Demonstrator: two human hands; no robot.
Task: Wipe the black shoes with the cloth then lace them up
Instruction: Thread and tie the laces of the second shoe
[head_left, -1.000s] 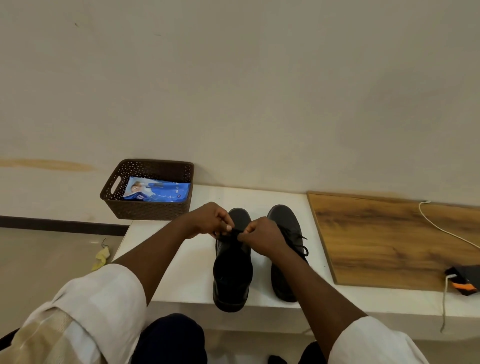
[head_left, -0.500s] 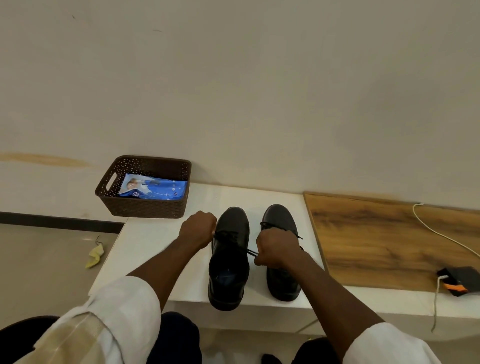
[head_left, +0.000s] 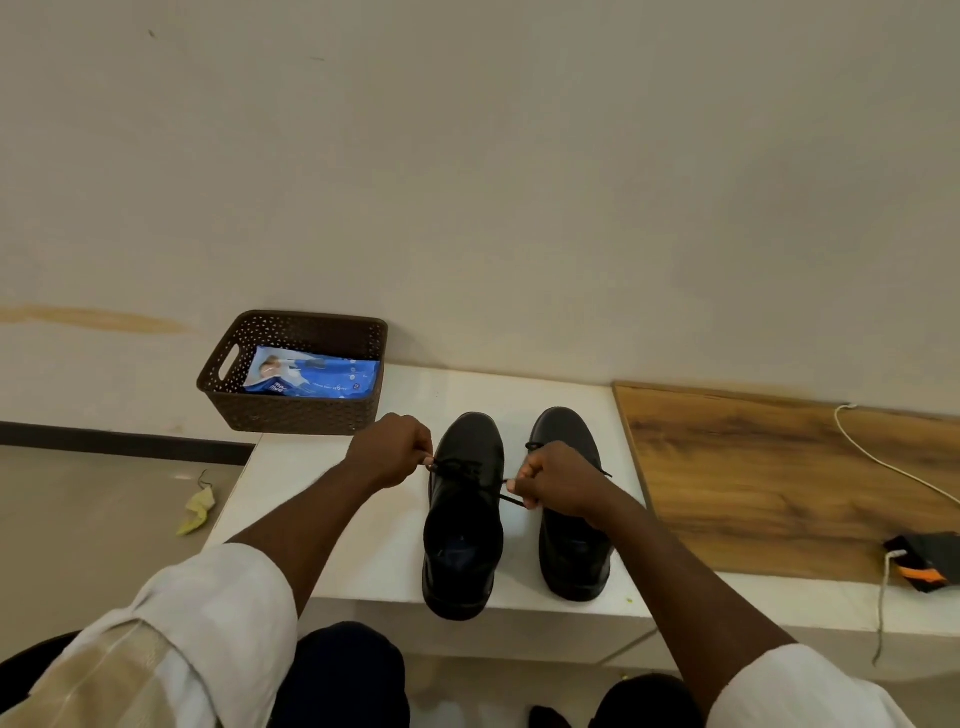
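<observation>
Two black shoes stand side by side on the white bench (head_left: 332, 478), toes toward the wall. The left shoe (head_left: 464, 540) has its heel over the front edge. Its black lace (head_left: 467, 467) is stretched across the top between my hands. My left hand (head_left: 392, 449) pinches one lace end just left of the shoe. My right hand (head_left: 558, 483) pinches the other end and partly covers the right shoe (head_left: 574, 556). A yellow cloth (head_left: 197, 512) lies on the floor to the left of the bench.
A brown perforated basket (head_left: 293, 410) holding a blue wipes packet (head_left: 311, 376) stands at the bench's back left corner. A wooden board (head_left: 779, 478) lies to the right, with a white cable (head_left: 883, 462) and a black-orange device (head_left: 924, 564) at its near right.
My hands, close together over the left shoe a second ago, have drawn apart to either side, pulling the lace ends taut across it.
</observation>
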